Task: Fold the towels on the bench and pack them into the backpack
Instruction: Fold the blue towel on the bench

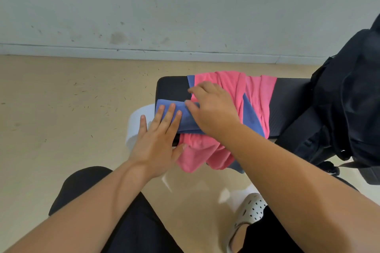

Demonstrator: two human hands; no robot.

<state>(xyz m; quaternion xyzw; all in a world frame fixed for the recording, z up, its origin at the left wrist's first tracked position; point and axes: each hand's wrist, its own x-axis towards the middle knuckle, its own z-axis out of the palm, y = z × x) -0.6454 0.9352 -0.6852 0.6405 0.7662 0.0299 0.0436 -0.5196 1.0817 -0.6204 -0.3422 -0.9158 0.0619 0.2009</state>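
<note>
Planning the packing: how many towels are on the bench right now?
2: a blue towel, partly folded at the left end of the bench, and a pink towel bunched across it, hanging over the near edge. Layers overlap, so another may be hidden.

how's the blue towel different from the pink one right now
The blue towel has a flat folded section, while the pink towel is bunched in loose ridges. The left hand presses straight fingers on the blue towel and the right hand rests over it. No hand plainly grips the pink towel. Both lie overlapping on the bench, with parts hanging over its near edge.
</note>
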